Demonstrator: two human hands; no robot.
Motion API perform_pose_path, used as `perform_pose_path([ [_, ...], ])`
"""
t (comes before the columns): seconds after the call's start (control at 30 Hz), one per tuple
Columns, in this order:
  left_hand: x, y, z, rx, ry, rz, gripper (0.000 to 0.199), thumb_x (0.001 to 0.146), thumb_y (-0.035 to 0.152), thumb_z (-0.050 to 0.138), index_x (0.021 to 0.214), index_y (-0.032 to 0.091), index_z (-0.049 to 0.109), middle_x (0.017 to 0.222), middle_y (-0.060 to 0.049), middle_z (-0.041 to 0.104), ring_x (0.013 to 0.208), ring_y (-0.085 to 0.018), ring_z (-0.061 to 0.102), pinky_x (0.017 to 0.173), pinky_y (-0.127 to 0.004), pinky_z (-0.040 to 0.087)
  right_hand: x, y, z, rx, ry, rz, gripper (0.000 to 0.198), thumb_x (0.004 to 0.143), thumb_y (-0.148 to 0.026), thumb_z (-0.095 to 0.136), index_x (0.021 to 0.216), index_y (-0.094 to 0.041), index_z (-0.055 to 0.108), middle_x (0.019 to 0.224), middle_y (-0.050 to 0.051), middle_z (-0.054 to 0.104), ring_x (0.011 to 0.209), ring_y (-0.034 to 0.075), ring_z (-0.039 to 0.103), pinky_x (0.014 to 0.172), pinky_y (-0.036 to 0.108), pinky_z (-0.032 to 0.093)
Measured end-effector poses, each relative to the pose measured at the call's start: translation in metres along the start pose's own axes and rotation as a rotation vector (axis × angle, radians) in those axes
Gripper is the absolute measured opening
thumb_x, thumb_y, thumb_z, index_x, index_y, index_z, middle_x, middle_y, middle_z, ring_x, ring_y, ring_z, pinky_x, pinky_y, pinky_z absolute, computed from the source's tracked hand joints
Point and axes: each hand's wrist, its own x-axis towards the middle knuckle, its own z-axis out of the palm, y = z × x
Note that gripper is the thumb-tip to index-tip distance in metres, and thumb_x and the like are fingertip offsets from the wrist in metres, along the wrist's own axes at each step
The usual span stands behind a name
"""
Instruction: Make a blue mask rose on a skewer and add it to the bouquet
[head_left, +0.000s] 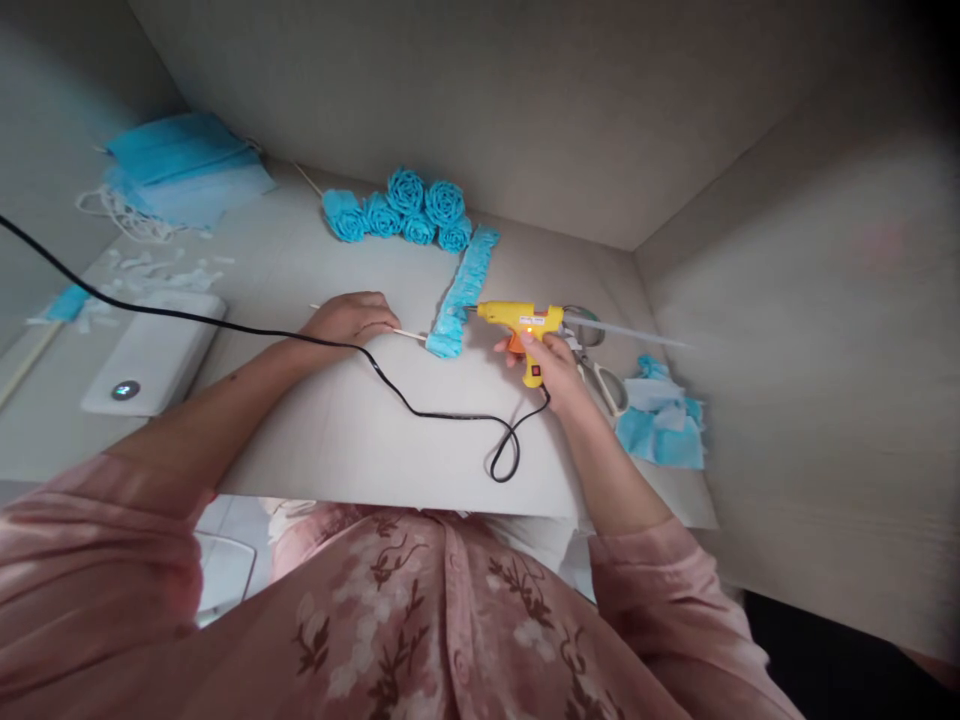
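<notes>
My right hand (550, 365) is wrapped round the grip of a yellow hot glue gun (517, 316), fingers at its orange trigger. A clear glue stick (630, 330) sticks out of the gun's back. The nozzle points left and meets, or hangs just over, a gathered blue strip (466, 280) lying on the table. My left hand (351, 318) is closed on a thin wooden stick (410, 334), whose right end reaches the strip's near end. Several rolled blue fabric roses (405, 190) lie beyond the strip.
Blue face masks (180, 160) lie at the back left, near white scraps (157, 270) and a white power bank (154, 355). A black cord (450, 415) crosses the table. Scissors (604, 385) and blue pieces (660, 425) lie at right. Walls (420, 90) enclose the table.
</notes>
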Motion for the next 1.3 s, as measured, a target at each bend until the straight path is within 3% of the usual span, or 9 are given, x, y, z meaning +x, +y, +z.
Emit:
perform_pose_path([
  [0.23,0.003,0.001,-0.002,0.017,-0.057,0.032,0.031,0.099,0.033,0.050,0.102,0.020,0.077,0.099,-0.008,0.075,0.088,-0.018,0.068,0.079,-0.026,0.048,0.006,-0.016,-0.002,-0.035,-0.161,-0.058,0.055,0.082,-0.074,0.065,0.092,-0.021,0.071,0.099,0.009,0.078,0.077,0.018,0.063,0.064,0.030,0.044],
  [0.4,0.002,0.004,-0.002,0.049,-0.049,0.022,0.028,0.096,0.028,0.050,0.102,0.020,0.077,0.099,-0.007,0.075,0.089,-0.018,0.068,0.080,-0.025,0.048,0.005,0.004,0.001,0.008,-0.061,-0.030,0.058,0.081,-0.078,0.063,0.091,-0.022,0.069,0.095,0.008,0.077,0.074,0.018,0.061,0.065,0.030,0.046],
  [0.5,0.000,0.005,-0.001,0.030,-0.024,0.041,0.028,0.096,0.026,0.050,0.098,0.019,0.077,0.101,-0.009,0.074,0.091,-0.018,0.068,0.083,-0.025,0.049,0.002,0.010,-0.001,-0.016,-0.092,-0.033,0.056,0.080,-0.078,0.065,0.089,-0.022,0.070,0.090,0.007,0.076,0.074,0.018,0.059,0.063,0.029,0.044],
  [0.67,0.000,0.003,-0.001,0.018,-0.025,0.055,0.028,0.097,0.026,0.051,0.095,0.020,0.078,0.099,-0.008,0.075,0.090,-0.018,0.068,0.084,-0.026,0.050,0.000,0.006,-0.004,-0.085,-0.105,0.003,0.061,0.078,-0.082,0.063,0.083,-0.022,0.070,0.084,0.008,0.074,0.071,0.019,0.057,0.056,0.029,0.039],
  [0.97,0.002,-0.003,0.001,-0.001,-0.018,0.071,0.028,0.098,0.030,0.052,0.093,0.022,0.078,0.096,-0.007,0.076,0.092,-0.018,0.067,0.086,-0.026,0.049,0.001,0.010,0.001,-0.134,-0.155,-0.047,0.061,0.081,-0.081,0.062,0.077,-0.021,0.070,0.080,0.006,0.069,0.066,0.016,0.050,0.062,0.030,0.041],
  [1.13,0.002,-0.003,0.002,-0.015,-0.005,0.067,0.029,0.096,0.030,0.052,0.091,0.021,0.078,0.095,-0.007,0.076,0.091,-0.018,0.068,0.085,-0.026,0.050,-0.002,0.005,0.003,-0.209,-0.151,-0.068,0.061,0.082,-0.079,0.060,0.072,-0.020,0.071,0.068,0.002,0.057,0.061,0.014,0.044,0.058,0.029,0.034],
  [1.3,0.003,-0.002,0.001,-0.017,0.001,0.048,0.027,0.096,0.029,0.053,0.091,0.021,0.079,0.095,-0.007,0.076,0.090,-0.017,0.068,0.083,-0.025,0.050,-0.004,0.000,0.006,-0.244,-0.151,-0.086,0.056,0.084,-0.073,0.059,0.072,-0.019,0.071,0.069,0.001,0.058,0.062,0.014,0.043,0.059,0.029,0.034],
])
